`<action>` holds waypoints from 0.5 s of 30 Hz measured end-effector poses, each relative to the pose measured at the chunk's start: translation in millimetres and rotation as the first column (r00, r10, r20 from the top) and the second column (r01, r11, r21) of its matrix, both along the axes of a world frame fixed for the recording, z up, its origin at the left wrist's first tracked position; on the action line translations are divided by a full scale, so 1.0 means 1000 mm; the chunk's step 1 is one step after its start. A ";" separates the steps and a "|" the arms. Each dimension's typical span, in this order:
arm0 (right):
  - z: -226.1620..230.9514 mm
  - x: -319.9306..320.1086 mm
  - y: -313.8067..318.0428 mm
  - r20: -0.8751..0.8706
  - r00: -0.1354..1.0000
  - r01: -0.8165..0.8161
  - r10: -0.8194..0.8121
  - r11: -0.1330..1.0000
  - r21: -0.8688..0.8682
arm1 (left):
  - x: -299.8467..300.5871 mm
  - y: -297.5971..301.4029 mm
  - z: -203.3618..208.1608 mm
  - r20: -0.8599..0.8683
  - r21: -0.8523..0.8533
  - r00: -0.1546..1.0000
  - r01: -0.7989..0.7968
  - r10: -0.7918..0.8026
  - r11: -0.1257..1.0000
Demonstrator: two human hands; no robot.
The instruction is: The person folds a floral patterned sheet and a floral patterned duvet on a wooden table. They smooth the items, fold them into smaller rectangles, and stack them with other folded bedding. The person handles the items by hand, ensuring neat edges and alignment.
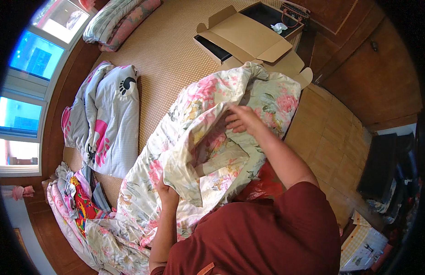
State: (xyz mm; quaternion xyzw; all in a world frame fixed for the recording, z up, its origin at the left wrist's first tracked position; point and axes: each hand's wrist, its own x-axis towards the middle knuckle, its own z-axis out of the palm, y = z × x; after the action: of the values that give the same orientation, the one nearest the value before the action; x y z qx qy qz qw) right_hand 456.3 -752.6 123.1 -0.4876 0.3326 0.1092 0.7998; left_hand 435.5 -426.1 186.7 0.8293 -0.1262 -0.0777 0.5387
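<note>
A floral quilt cover (150,176), cream with pink roses and green leaves, spreads in front of me across a raised mat-covered surface. Its near part is lifted into a loose fold between my hands. My left hand (169,193) is closed on the lower left of this fold, and a pale flap hangs beside it. Farther off and to the right, my right hand (243,121) pinches the fold's upper edge, its other fingers bent over the dark hollow inside. Whether anything lies under the cloth there is hidden.
A folded grey quilt (114,151) with paw prints lies left, near the windows (27,110). Rolled bedding (123,27) rests at the far left. Beyond the cover is an opened cardboard box (244,34). Crumpled bright fabrics (82,197) pile up at lower left. Wooden cabinets (370,68) stand right.
</note>
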 end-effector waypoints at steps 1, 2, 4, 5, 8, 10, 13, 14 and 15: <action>0.001 0.008 -0.011 0.018 1.000 0.010 -0.011 0.998 0.058 | -0.001 -0.003 0.007 0.025 0.063 0.998 0.048 -0.049 0.997; 0.004 0.017 -0.018 0.035 0.999 0.010 -0.014 0.993 0.119 | -0.004 -0.006 0.013 0.050 0.114 0.996 0.073 -0.079 0.991; 0.011 0.049 -0.034 0.213 0.972 0.087 -0.099 0.994 0.065 | -0.006 -0.008 0.015 0.033 0.101 0.995 0.085 -0.089 0.991; 0.014 0.074 -0.046 0.374 0.913 0.187 -0.162 0.982 -0.031 | -0.006 -0.010 0.016 0.023 0.097 0.995 0.094 -0.097 0.991; 0.070 0.141 -0.100 0.530 0.792 0.259 -0.305 0.952 0.161 | -0.003 -0.032 0.045 -0.223 -0.232 0.924 0.260 -0.312 0.937; 0.078 0.152 -0.140 0.533 0.735 0.403 -0.419 0.902 0.153 | -0.003 -0.067 0.075 -0.090 -0.317 0.788 0.558 -0.610 0.767; 0.074 0.118 -0.212 0.485 0.688 0.658 -0.539 0.746 -0.104 | 0.002 -0.054 0.068 -0.140 0.010 0.715 0.693 -0.685 0.721; 0.073 0.093 -0.229 0.481 0.712 0.629 -0.512 0.770 -0.111 | 0.003 -0.041 0.052 -0.181 0.019 0.779 0.613 -0.600 0.790; 0.059 0.081 -0.227 0.462 0.757 0.565 -0.462 0.818 -0.107 | -0.006 -0.020 0.027 -0.235 0.044 0.852 0.491 -0.469 0.870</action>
State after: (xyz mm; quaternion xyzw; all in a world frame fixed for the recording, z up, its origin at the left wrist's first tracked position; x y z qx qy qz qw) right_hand 537.5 -979.5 182.1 -0.4810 0.2868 -0.2633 0.7855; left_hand 429.5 -446.0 214.0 0.7845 -0.2655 -0.3061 0.4694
